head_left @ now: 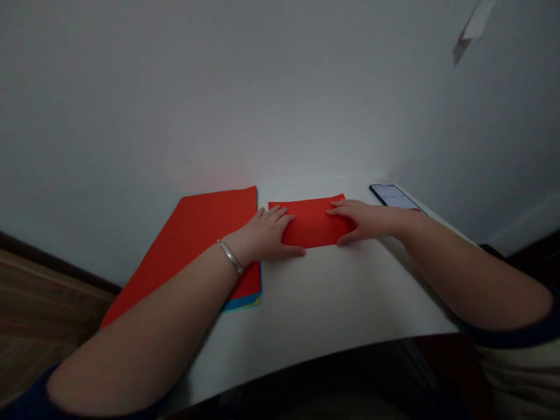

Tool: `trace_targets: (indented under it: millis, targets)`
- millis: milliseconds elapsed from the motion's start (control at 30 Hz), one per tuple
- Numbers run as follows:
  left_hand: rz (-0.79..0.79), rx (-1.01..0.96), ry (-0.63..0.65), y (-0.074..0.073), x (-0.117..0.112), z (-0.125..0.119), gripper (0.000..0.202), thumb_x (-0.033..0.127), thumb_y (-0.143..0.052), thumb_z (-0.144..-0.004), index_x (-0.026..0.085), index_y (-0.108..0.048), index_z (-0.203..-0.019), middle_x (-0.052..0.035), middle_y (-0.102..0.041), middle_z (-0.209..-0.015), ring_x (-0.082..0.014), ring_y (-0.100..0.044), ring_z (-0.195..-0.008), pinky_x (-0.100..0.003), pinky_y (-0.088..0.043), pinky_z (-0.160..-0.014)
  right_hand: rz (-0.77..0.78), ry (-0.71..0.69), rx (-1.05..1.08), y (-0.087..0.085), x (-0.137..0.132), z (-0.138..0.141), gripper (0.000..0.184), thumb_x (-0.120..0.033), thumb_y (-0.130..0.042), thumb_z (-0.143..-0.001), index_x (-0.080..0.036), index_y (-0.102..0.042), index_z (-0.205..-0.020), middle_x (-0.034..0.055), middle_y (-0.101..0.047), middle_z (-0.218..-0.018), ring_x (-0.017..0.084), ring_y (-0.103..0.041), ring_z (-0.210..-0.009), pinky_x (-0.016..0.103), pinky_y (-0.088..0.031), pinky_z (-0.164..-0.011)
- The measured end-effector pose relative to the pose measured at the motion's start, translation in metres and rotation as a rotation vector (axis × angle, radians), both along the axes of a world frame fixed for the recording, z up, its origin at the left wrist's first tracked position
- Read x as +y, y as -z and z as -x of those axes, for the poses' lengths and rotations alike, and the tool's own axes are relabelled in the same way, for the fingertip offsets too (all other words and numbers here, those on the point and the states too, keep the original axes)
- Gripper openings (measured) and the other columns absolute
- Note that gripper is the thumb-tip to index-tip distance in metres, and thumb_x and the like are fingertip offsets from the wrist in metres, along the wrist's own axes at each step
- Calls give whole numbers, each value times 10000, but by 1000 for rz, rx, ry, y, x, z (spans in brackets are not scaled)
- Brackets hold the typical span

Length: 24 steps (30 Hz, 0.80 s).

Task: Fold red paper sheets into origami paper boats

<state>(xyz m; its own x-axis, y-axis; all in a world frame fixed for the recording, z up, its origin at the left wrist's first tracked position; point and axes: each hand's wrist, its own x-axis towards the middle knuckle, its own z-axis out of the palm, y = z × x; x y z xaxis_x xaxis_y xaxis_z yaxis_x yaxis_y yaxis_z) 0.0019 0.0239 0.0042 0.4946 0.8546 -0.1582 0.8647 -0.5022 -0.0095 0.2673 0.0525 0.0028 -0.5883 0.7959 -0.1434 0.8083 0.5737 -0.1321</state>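
A small folded red paper (311, 223) lies flat on the white table (332, 291), near the wall. My left hand (265, 236) rests on its left end, fingers stretched out flat, a silver bracelet on the wrist. My right hand (361, 220) presses on its right end, fingers also laid flat and apart. Neither hand grips the sheet; both lie on top of it.
A stack of coloured sheets (196, 245) with red on top lies at the left, under my left forearm. A phone (394, 196) with a lit screen lies at the back right. The wall stands close behind the table. Wooden floor shows at the left.
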Motion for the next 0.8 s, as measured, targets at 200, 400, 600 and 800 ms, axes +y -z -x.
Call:
trace_targets:
  millis: [200, 400, 600, 800]
  targets:
    - [-183, -103, 273, 0, -11, -22, 556, 471, -399, -1006, 125, -459, -1437, -149, -507, -1461, -259, -503, -1315, -368, -395, -1086, -101, -113, 152, 4, -14, 35, 654, -495, -585, -850, -149, -543, -1404, 172, -475, -1494, 320, -440, -1372, 472, -344, -1142]
    - [-132, -105, 269, -3, -12, -20, 630, 531, -473, -962, 110, -461, -1432, -177, -485, -1472, -276, -513, -1304, -375, -419, -1071, -102, -128, 142, -1, -17, 32, 624, -453, -613, -819, -167, -572, -1372, 166, -511, -1465, 331, -479, -1338, 473, -405, -1085]
    - [-205, -90, 286, 1, -9, -22, 476, 426, -429, -1004, 133, -530, -1366, -156, -566, -1395, -250, -562, -1248, -368, -442, -1042, -225, -113, -32, -16, -34, 41, 397, -365, -571, -822, -140, -679, -1131, 169, -722, -1108, 310, -687, -933, 392, -509, -729]
    - [-329, -79, 365, 2, -7, -22, 419, 459, -430, -998, 149, -644, -1181, -119, -681, -1216, -256, -650, -1088, -358, -520, -888, -381, -184, -206, -21, -46, 54, 291, -264, -434, -926, -160, -701, -975, 129, -755, -861, 247, -672, -687, 316, -326, -523]
